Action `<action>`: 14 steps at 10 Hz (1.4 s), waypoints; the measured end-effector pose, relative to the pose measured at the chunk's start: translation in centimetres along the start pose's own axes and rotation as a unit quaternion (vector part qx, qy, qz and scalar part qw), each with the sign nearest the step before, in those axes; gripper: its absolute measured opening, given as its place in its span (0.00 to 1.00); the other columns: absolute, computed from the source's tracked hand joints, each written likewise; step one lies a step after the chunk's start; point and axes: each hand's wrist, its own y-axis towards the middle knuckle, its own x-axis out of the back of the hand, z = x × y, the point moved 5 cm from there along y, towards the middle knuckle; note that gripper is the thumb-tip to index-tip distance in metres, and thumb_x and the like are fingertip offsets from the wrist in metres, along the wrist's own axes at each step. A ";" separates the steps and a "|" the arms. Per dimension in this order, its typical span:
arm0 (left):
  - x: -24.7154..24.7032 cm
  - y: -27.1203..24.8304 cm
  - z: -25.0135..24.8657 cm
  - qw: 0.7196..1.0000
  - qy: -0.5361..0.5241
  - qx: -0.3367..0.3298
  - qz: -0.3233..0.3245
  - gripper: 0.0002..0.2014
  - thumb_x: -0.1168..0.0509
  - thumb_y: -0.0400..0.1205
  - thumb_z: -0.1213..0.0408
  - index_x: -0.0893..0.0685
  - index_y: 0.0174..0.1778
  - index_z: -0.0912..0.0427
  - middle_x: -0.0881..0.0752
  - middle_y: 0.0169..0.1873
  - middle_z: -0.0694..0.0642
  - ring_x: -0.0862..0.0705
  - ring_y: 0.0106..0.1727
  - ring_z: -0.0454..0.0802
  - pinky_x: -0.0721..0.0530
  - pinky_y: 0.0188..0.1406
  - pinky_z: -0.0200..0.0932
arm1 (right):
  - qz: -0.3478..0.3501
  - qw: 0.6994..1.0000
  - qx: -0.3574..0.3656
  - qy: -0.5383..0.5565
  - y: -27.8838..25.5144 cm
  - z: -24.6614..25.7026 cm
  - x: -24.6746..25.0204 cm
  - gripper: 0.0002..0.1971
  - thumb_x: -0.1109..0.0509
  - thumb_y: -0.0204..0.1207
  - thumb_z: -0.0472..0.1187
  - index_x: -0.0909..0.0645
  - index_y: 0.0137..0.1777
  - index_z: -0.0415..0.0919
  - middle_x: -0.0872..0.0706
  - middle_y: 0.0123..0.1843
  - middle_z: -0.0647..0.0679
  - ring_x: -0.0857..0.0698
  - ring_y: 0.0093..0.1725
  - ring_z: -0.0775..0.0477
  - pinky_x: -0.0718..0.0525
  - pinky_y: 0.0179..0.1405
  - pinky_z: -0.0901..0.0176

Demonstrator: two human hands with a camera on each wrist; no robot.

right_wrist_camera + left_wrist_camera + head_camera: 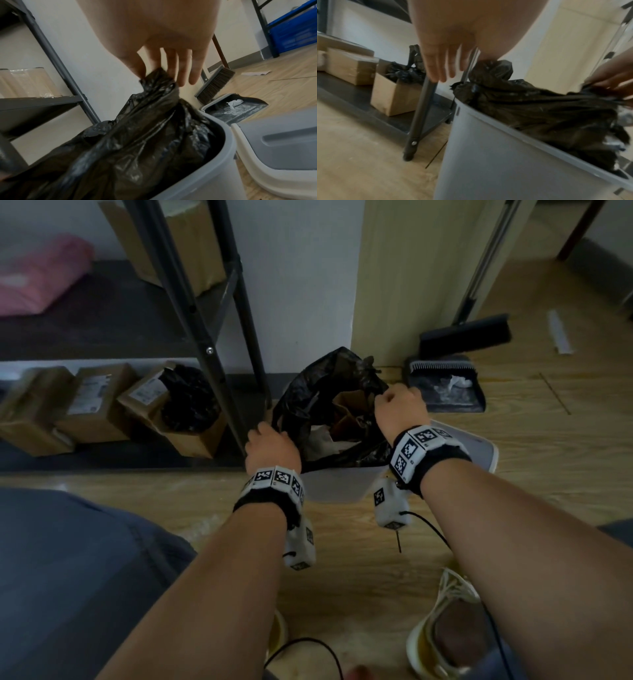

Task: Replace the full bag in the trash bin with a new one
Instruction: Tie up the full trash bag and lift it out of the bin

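Observation:
A full black trash bag [322, 405] stands in a light grey bin [337, 484] on the wood floor, its mouth pulled open, with cardboard and paper inside. My left hand [270, 445] pinches the bag's left edge [489, 67] between thumb and forefinger, the other fingers [440, 67] hanging straight. My right hand [399, 402] pinches the bag's right edge [154, 77] and lifts it above the bin's rim [228, 136]. The bag [539, 108] is stretched between both hands.
The bin's grey lid [479, 446] lies on the floor to the right. Behind it are a dustpan [445, 386] and a broom [466, 335]. A dark metal shelf [202, 313] stands left, with cardboard boxes [92, 402]; one box [393, 97] holds black bags. My shoes [448, 628] are below.

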 end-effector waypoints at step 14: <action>1.4 6.3 -5.5 0.989 0.022 -0.141 -0.034 0.19 0.50 0.89 0.59 0.21 0.57 0.73 0.16 0.56 0.71 0.18 0.58 0.66 0.22 0.52 0.53 | 0.007 0.999 -0.042 -0.027 4.1 -1.2 0.8 0.10 0.37 0.79 0.33 0.28 0.35 0.36 0.16 0.45 0.36 0.15 0.51 0.35 0.20 0.44 0.54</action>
